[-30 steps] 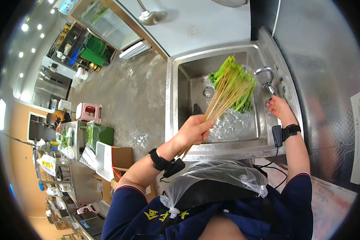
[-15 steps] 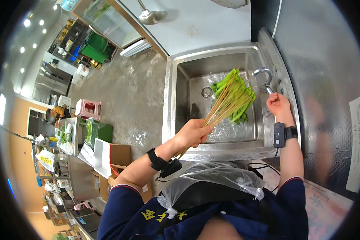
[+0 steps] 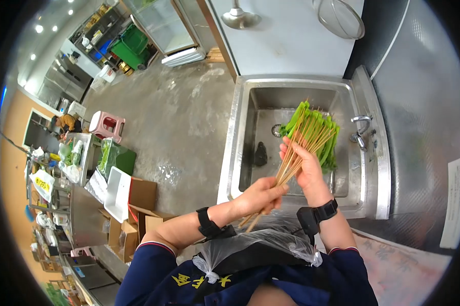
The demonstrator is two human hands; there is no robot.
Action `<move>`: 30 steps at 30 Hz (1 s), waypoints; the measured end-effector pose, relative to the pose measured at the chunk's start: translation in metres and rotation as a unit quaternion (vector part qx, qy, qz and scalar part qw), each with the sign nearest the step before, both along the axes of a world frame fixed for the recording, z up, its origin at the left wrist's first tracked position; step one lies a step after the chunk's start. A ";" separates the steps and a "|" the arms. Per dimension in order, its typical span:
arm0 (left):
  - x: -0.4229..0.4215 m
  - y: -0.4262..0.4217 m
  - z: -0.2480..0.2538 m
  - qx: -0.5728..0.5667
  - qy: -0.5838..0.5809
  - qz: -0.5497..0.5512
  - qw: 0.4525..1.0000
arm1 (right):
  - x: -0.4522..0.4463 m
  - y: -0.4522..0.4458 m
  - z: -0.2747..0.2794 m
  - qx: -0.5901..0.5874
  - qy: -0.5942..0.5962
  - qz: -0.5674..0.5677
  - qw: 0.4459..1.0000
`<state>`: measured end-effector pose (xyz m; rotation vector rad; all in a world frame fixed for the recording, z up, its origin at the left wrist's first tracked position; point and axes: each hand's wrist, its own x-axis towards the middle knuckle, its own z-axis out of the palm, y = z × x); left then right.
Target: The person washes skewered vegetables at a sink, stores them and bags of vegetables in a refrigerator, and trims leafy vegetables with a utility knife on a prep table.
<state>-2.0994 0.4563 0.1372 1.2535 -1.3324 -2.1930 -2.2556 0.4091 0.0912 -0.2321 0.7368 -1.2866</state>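
Note:
A fan of wooden skewers (image 3: 292,162) carries green leafy vegetables (image 3: 317,133) at its far end, over the metal sink (image 3: 230,153). My left hand (image 3: 263,196) is wrapped round the skewers near their lower ends. Farther up, my right hand (image 3: 305,166) is around the same bundle, close beneath the greens, with its thumb across the sticks. The faucet (image 3: 361,131) stands at the sink's right side. A dark object (image 3: 260,154) lies in the basin beside the drain (image 3: 277,130).
A ladle (image 3: 241,19) and a strainer (image 3: 341,19) are beyond the sink. At left are a pink stool (image 3: 107,126), a white tub (image 3: 118,194), cardboard boxes (image 3: 141,195) and a green bin (image 3: 131,47). Another person (image 3: 68,124) is at the far-left table.
My right hand has left the faucet and taken hold of the skewers beside my left hand. The view has shifted, so the strainer shows more fully.

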 end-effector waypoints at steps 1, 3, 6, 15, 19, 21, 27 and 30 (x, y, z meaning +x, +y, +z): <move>0.015 -0.002 -0.002 -0.006 0.017 -0.057 0.998 | 0.011 -0.002 0.001 -0.010 0.047 -0.027 0.998; 0.050 -0.002 -0.012 0.026 0.060 -0.077 0.995 | 0.032 -0.001 0.004 -0.017 0.099 -0.044 0.994; 0.126 -0.007 -0.023 0.054 0.100 -0.113 0.987 | 0.067 0.007 0.030 -0.030 0.175 -0.076 0.981; 0.460 0.002 -0.080 0.039 0.062 0.253 0.965 | 0.087 -0.008 0.024 -0.079 0.253 -0.192 0.945; 0.552 0.038 -0.120 0.089 0.070 0.370 0.922 | 0.079 -0.023 -0.010 0.018 0.154 -0.262 0.952; 0.569 0.023 -0.132 0.088 0.090 0.400 0.908 | 0.093 -0.055 -0.006 0.026 0.108 -0.317 0.942; 0.616 -0.037 -0.121 0.086 0.097 0.443 0.887 | 0.294 -0.110 0.056 -0.090 0.103 -0.295 0.946; 0.643 -0.089 -0.101 0.043 0.098 0.392 0.913 | 0.376 -0.152 0.059 -0.097 0.074 -0.271 0.955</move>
